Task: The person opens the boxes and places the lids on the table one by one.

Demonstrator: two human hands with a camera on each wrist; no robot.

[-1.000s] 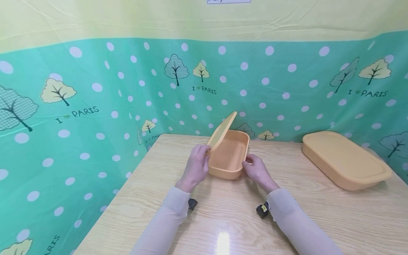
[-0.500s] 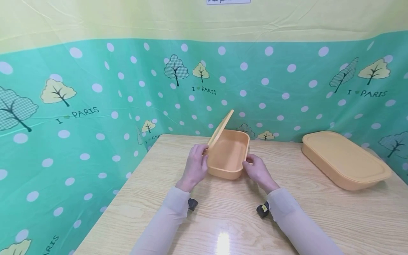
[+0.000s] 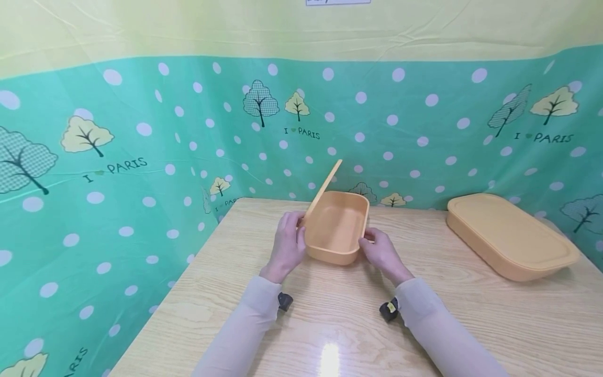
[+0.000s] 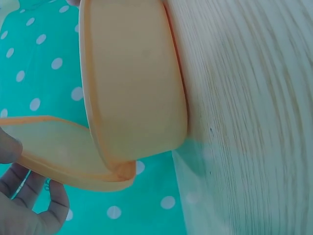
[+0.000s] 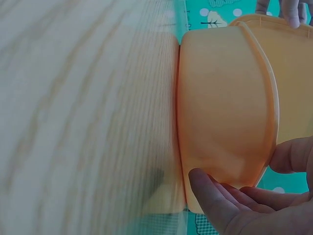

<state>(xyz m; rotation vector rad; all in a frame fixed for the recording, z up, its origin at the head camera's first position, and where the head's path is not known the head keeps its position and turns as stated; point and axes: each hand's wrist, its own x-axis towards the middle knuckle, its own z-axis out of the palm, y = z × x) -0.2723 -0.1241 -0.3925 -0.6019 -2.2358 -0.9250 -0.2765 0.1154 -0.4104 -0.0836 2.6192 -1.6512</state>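
A small peach-coloured lidded storage box (image 3: 332,256) stands on the table, its inside bare. Its lid (image 3: 323,189) slants up and leftward from the box's left side, almost edge-on to the head view. My left hand (image 3: 287,243) grips the near edge of this lid; the left wrist view shows the thumb on one face and fingers beneath. At the front right corner my right hand (image 3: 382,255) pinches the box wall, thumb at the rim and fingers along the outside (image 5: 220,200). In the left wrist view one end of the lid (image 4: 58,147) meets the box rim.
A larger box of the same colour (image 3: 513,235), with its lid on, sits at the right of the wooden table (image 3: 330,324). A green dotted cloth (image 3: 391,141) hangs right behind the table and along its left side.
The lid has swung further up and away from the box, to the left, with my left hand shifting slightly left. My right hand and the box have hardly moved.
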